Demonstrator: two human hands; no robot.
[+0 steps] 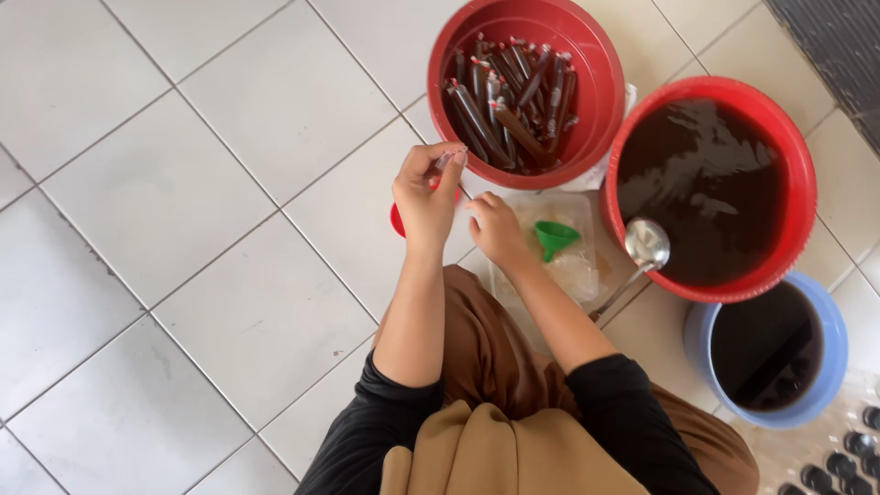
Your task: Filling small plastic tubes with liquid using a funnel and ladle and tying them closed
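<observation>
Hands first: left hand (423, 197) is raised over the white tiled floor (183, 229), thumb and fingers pinching the top of a thin clear plastic tube (449, 161). Right hand (495, 229) sits just beside it, fingers curled in, seems to be gripping the lower end, hard to tell. Right next to that hand, a green funnel (555, 238) lies in a clear tub (587, 275). Further out, a red basin (587, 55) full of dark filled tubes (509, 101), and a red bucket (797, 156) of brown liquid with a ladle (644, 246).
</observation>
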